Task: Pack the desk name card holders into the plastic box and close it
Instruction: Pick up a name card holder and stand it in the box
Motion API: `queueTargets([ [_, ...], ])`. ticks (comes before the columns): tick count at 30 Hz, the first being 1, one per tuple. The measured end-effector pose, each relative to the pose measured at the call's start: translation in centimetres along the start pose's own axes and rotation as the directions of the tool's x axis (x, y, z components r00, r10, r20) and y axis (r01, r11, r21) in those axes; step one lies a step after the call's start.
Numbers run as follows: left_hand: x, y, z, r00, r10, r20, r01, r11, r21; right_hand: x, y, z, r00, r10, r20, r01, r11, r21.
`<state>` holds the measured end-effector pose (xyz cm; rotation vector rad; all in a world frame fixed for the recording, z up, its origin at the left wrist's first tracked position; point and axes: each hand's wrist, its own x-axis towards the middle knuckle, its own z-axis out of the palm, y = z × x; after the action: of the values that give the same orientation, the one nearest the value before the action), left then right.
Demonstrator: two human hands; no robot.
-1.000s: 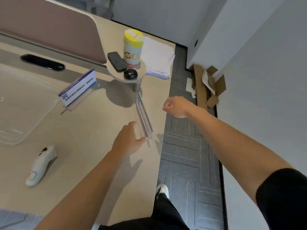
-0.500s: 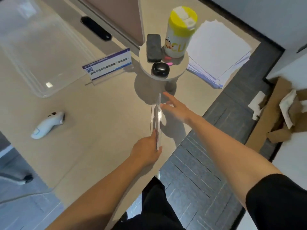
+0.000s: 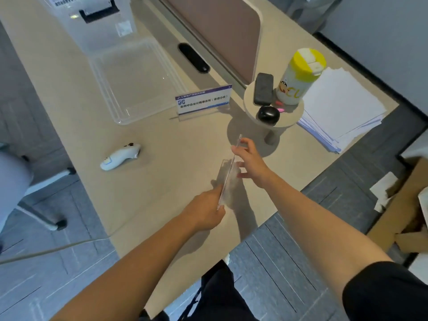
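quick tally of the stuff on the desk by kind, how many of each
name card holders: 2 (one held edge-on, one standing)
plastic box: 1
clear lid: 1
white controller: 1
yellow-capped bottle: 1
paper stack: 1
round stand: 1
total: 8

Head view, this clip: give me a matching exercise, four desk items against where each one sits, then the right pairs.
Items:
1. Clear card holder
2. Printed name card
3. Yellow-lidded bottle
4. White controller

Places:
A. On the small round stand
B. Lying alone on the desk, left of the hands
C. Between the left hand and the right hand
D. Standing beside the clear lid

Pairs: 1-C, 2-D, 3-A, 4-B
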<state>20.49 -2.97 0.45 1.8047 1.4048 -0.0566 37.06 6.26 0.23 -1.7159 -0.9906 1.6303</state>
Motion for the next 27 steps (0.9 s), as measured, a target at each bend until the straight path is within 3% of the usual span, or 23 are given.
queueTargets([
  [6, -6.9, -6.7, -4.1, 0.994, 0.09, -0.062, -0.099, 0.982, -0.162, -4.4, -3.0, 9.4, 0.996, -0.058, -0.067, 0.056, 0.998, -0.023],
  [13, -15.6, -17.1, -9.7, 0.971, 0.211, -0.116, -0.238, 0.914, -0.329, -11.0, -6.1, 21.0, 0.968, -0.069, -0.241, 0.081, 0.996, 0.039],
  [17, -18.0, -21.2, -13.1, 0.968, 0.242, -0.063, -0.25, 0.919, -0.304, -13.1, -8.4, 26.0, 0.955, -0.116, -0.272, 0.133, 0.99, 0.043],
  [20, -19.0, -23.1, -15.6, 0.952, 0.275, -0.135, -0.299, 0.931, -0.21, -13.4, -10.0, 28.8, 0.953, -0.158, -0.259, 0.173, 0.984, 0.037],
  [27, -17.8, -27.5, -21.6, 0.923, 0.323, -0.208, -0.359, 0.918, -0.167, -10.1, -14.0, 33.2, 0.967, -0.187, -0.175, 0.201, 0.977, 0.071],
])
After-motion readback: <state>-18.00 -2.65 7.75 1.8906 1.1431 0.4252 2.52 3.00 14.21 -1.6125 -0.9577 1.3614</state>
